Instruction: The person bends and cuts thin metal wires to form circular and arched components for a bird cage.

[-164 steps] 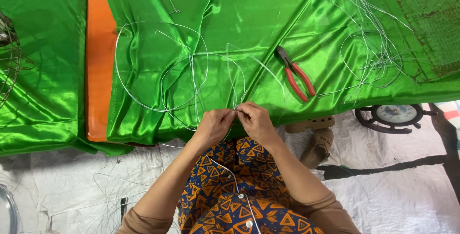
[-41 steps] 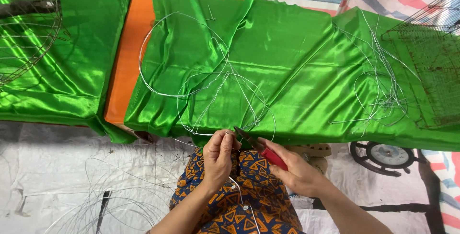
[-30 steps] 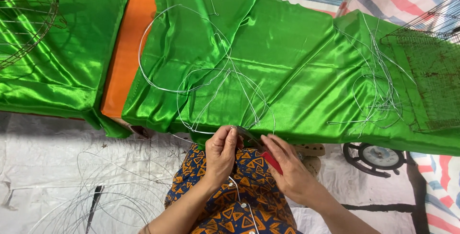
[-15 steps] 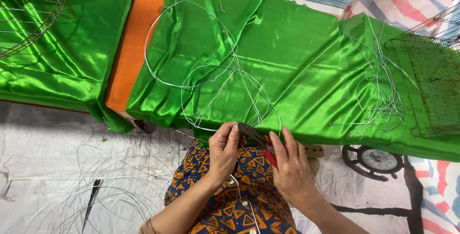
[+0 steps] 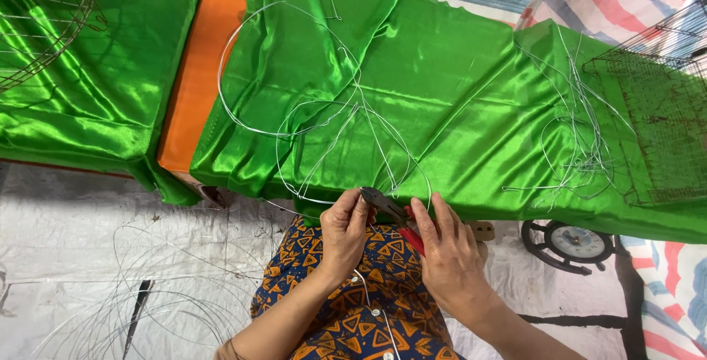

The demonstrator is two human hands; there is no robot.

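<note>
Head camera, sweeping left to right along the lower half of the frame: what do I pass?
Loose wire coils on the white sheet → left hand pinching wire → red-handled pliers → right hand gripping the pliers → round dial gauge on the floor → striped tarp.

craft workshop | green satin cloth (image 5: pixel 456 102) | wire coils (image 5: pixel 317 109) | tarp floor (image 5: pixel 74 242)

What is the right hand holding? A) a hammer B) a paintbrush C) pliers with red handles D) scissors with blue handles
C: the right hand grips pliers whose red handles show under the fingers, dark jaws at the wire that the left hand pinches.
</note>
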